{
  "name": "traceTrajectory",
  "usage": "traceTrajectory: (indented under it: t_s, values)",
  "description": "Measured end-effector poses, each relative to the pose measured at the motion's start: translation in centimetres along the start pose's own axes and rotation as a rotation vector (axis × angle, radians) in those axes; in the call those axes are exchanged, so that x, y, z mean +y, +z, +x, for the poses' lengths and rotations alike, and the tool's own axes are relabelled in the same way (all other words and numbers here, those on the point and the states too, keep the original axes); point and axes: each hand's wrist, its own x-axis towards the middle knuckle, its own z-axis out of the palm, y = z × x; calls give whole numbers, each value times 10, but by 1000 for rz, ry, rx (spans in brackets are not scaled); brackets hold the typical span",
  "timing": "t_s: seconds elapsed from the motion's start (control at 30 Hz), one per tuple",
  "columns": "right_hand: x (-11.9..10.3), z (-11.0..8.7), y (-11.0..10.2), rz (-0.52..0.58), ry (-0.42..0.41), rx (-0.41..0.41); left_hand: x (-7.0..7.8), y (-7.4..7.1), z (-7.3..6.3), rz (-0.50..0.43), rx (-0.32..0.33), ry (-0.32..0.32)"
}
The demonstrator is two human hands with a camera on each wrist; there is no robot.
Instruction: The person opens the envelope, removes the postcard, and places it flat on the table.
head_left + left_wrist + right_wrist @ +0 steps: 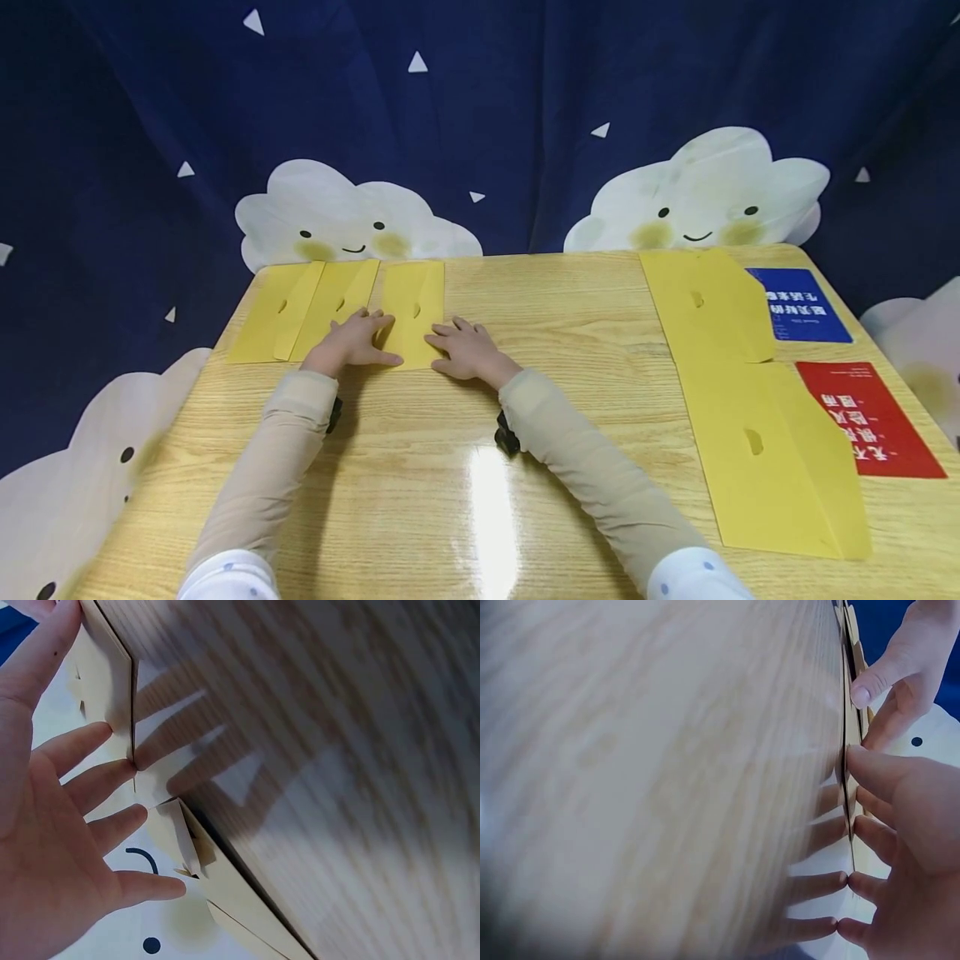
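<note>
A yellow paper envelope (414,292) lies flat near the table's far edge, a small slot tab showing in its middle. At its left edge is my left hand (351,340), fingers spread, thumb over the near left corner. My right hand (471,350) rests its fingertips at the right edge, close to the near corner. Two more yellow envelopes lie to the left: a middle one (339,292), partly covered by my left hand, and an outer one (262,321). The left wrist view shows the left fingers (105,784) straight and apart, gripping nothing.
On the right of the wooden table (570,333) lie two larger yellow envelopes, a far one (705,325) and a near one (738,492), flaps out. Partly under them are a blue card (813,312) and a red card (892,425). A dark blue cloud-print curtain (495,108) hangs behind.
</note>
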Motion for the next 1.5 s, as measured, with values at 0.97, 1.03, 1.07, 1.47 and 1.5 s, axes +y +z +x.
traceTrajectory:
  t_s: [0.97,1.03,1.07,1.47,1.5]
  values:
    - [22,-15,0,189,-130,67,7,8,-13,-17,-6,80]
    - [22,-16,0,198,-131,71,8,8,-14,-14,-5,81]
    - [23,-17,0,203,-129,70,8,8,-15,-11,-5,83]
    - [25,-29,-1,213,-126,93,15,12,-25,-11,0,133]
    - [26,-30,-1,211,-128,94,15,12,-26,-12,1,136]
